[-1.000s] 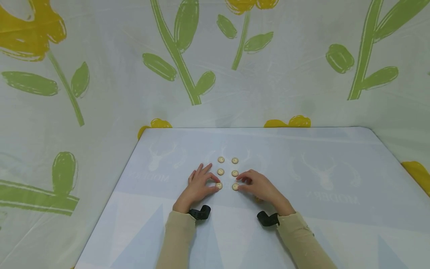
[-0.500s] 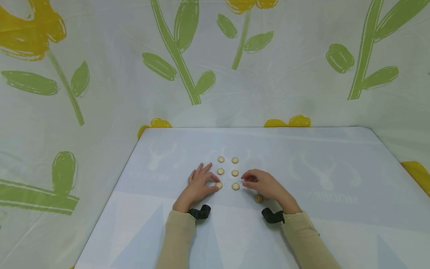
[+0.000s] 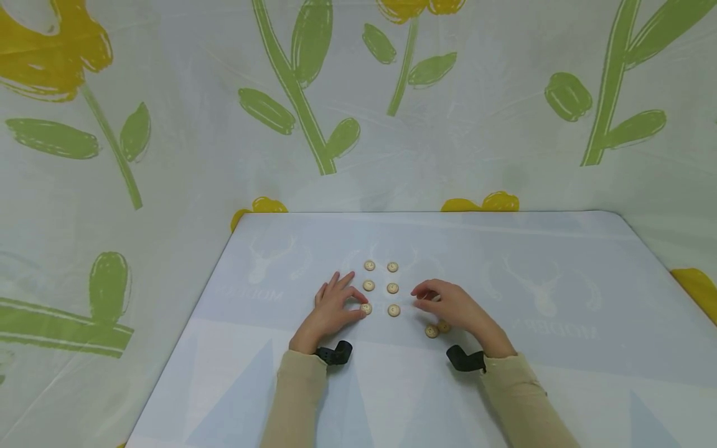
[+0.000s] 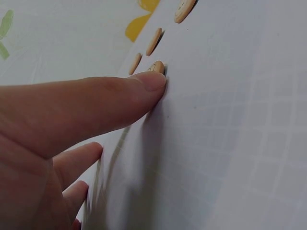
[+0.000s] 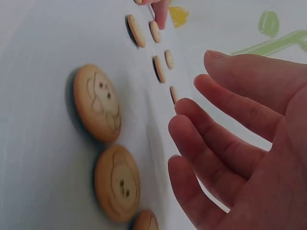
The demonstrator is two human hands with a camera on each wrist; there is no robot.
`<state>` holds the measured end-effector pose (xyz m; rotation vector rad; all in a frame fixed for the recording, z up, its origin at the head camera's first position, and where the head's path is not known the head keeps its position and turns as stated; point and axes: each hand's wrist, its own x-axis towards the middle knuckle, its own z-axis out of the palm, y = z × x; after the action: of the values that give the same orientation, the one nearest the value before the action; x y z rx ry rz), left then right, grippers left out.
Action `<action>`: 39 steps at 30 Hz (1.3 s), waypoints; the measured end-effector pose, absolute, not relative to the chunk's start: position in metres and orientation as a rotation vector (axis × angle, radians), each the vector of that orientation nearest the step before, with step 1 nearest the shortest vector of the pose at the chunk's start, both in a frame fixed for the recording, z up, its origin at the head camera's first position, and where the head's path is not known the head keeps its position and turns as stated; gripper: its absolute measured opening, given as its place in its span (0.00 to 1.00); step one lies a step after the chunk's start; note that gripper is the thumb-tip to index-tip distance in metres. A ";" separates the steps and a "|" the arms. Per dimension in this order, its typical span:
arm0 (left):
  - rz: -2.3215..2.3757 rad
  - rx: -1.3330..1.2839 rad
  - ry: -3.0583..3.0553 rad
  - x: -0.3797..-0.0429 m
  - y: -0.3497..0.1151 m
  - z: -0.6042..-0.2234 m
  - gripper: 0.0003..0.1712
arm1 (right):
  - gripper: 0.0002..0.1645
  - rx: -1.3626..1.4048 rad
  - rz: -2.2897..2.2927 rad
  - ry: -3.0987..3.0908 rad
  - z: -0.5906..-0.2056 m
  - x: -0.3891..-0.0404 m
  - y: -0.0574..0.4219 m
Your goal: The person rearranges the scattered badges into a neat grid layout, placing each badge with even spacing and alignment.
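Observation:
Round wooden buttons with drawn markings lie flat in two columns on the table. My left hand pinches the nearest button of the left column between thumb and index finger. In the left wrist view the thumb covers part of that button. To the right of the right column, my right hand hovers with relaxed fingers, holding nothing. Its nearest column button lies apart from the fingertips. Below that hand are loose buttons; the right wrist view shows two holes in them, and a further one is cut off.
The pale table carries faint deer and triangle prints. Behind it and at the left hangs a white cloth with yellow flowers and green leaves. A black wrist camera sits below my right hand.
My right hand has let go of the nearest right-column button and moved off to the right, uncovering loose buttons beneath it. My left hand has stayed in place.

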<state>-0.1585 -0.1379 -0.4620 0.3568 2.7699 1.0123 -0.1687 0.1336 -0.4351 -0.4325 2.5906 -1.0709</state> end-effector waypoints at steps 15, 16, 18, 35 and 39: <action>1.000 0.371 2.785 -0.159 -0.141 -0.462 0.08 | 0.17 -0.419 -1.060 2.627 -0.428 -0.161 0.167; 1.001 0.371 2.786 -0.159 -0.141 -0.463 0.08 | 0.17 -0.420 -1.055 2.632 -0.428 -0.161 0.169; 1.008 0.371 2.783 -0.159 -0.141 -0.463 0.08 | 0.16 -0.424 -1.042 2.640 -0.429 -0.161 0.173; 1.017 0.363 2.777 -0.158 -0.138 -0.462 0.07 | 0.15 -0.531 -0.950 2.606 -0.437 -0.157 0.195; 1.017 0.361 2.771 -0.158 -0.138 -0.461 0.07 | 0.15 -0.534 -0.951 2.586 -0.436 -0.156 0.195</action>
<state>-0.1578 -0.1378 -0.4611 0.3610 2.7709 1.0174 -0.1564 0.1955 -0.4360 -0.5344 2.5863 -0.9509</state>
